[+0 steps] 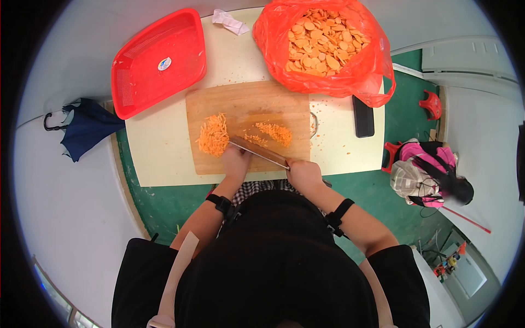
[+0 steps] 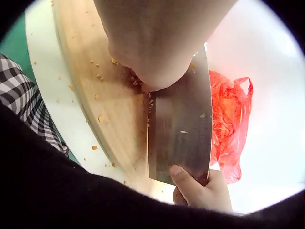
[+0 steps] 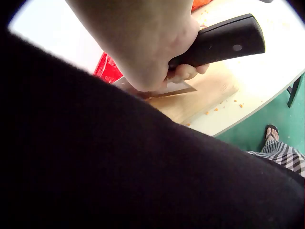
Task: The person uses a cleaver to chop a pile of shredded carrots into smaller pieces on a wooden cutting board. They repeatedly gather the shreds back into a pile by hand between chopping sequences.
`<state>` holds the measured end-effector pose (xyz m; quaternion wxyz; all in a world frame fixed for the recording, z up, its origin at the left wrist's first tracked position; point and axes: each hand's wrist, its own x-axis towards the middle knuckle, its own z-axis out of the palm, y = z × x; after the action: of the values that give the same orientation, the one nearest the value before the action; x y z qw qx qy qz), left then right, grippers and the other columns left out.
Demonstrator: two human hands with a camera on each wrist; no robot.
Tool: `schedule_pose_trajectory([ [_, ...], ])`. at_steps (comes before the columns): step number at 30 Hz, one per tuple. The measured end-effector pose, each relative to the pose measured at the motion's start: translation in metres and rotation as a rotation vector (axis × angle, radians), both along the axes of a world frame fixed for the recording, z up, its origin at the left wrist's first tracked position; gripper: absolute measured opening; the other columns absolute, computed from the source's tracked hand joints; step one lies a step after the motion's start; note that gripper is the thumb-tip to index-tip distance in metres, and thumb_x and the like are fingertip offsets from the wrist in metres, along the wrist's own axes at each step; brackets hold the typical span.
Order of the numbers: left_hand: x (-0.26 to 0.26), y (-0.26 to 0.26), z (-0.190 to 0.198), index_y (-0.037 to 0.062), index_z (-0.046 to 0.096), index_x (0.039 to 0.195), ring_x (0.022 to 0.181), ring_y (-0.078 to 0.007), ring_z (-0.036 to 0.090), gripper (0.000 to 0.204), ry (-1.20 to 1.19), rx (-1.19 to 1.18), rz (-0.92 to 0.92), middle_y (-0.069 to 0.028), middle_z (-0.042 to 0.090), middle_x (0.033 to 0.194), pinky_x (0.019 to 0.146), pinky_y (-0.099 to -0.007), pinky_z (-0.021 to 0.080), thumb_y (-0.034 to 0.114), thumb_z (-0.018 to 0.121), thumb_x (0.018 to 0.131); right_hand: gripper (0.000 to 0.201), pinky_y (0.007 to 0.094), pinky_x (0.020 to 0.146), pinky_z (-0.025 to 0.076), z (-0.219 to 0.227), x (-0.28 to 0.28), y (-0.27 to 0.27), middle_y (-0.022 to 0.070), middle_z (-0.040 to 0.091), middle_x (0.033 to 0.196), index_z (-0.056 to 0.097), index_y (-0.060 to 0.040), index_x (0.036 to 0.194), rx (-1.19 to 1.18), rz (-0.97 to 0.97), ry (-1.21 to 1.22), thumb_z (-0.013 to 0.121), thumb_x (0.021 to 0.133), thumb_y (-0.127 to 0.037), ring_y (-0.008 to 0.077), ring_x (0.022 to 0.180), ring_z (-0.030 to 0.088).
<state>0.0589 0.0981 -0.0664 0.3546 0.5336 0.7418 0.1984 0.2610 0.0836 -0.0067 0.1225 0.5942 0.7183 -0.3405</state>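
Observation:
My right hand (image 1: 305,174) grips the black handle (image 3: 228,42) of a broad-bladed cleaver (image 2: 181,129). In the left wrist view, its thumb lies along the blade. The blade slants across the near part of a wooden cutting board (image 1: 246,98). At the blade's far end is my left hand (image 1: 236,163), close against the steel, with its fingers mostly hidden. A heap of orange shreds, seemingly carrot (image 1: 213,135), sits on the board's left side just beyond that hand. Smaller chopped orange bits (image 1: 276,133) lie on the board beyond the blade.
A red plastic basket (image 1: 158,65) stands at the back left of the table. At the back right, a red plastic bag (image 1: 276,41) holds orange slices (image 1: 322,44). A black phone (image 1: 363,117) lies near the right edge. Crumpled paper (image 1: 229,22) is at the back.

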Motion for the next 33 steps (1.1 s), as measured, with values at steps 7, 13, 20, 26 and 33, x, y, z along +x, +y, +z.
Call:
schedule_pose_trajectory([
  [7,-0.001,-0.001,0.004,0.001,0.066,0.077,0.065,-0.0285,0.058,0.014,-0.001,0.089,-0.019,-0.0132,0.058,0.066,0.061,-0.0359,0.047,0.012,0.068,0.068,0.018,0.0411,0.061,0.051,0.02,0.022,0.0,0.0127,0.063,0.068,0.062,-0.0102,0.085,-0.031,-0.087,0.036,0.05,0.082,-0.023,0.0298,0.066,0.063],
  [13,-0.006,-0.001,0.006,0.0002,0.067,0.084,0.069,-0.0248,0.06,0.017,0.044,0.208,-0.127,-0.0134,0.06,0.075,0.063,-0.0312,0.048,0.011,0.069,0.071,0.018,0.0411,0.06,0.05,0.025,0.032,-0.003,0.0131,0.063,0.069,0.061,-0.0093,0.084,-0.065,-0.1,-0.025,0.051,0.082,-0.024,0.0297,0.066,0.063],
  [20,-0.01,0.003,0.004,0.0022,0.064,0.075,0.07,-0.028,0.056,0.009,0.052,0.084,-0.163,-0.0105,0.056,0.074,0.061,-0.0368,0.046,0.009,0.066,0.07,0.014,0.0398,0.059,0.05,0.023,0.025,-0.009,0.0122,0.063,0.068,0.061,-0.0096,0.083,-0.028,-0.063,0.06,0.053,0.081,-0.022,0.029,0.065,0.063],
  [26,-0.007,0.002,0.008,0.0011,0.063,0.074,0.069,-0.0297,0.057,0.009,0.031,0.088,-0.137,-0.0112,0.057,0.076,0.059,-0.0382,0.046,0.009,0.065,0.071,0.014,0.04,0.058,0.05,0.006,0.015,-0.01,0.0114,0.062,0.066,0.06,-0.0087,0.081,0.001,-0.038,0.054,0.054,0.08,-0.022,0.0285,0.063,0.063],
  [33,-0.009,0.001,-0.002,0.0007,0.064,0.082,0.058,-0.0301,0.057,0.014,0.107,0.084,-0.141,-0.0162,0.056,0.064,0.054,-0.0373,0.044,0.009,0.065,0.07,0.016,0.0397,0.056,0.05,0.005,0.006,0.003,0.012,0.062,0.067,0.062,-0.0098,0.087,0.004,-0.003,0.058,0.053,0.081,-0.021,0.0292,0.062,0.062],
])
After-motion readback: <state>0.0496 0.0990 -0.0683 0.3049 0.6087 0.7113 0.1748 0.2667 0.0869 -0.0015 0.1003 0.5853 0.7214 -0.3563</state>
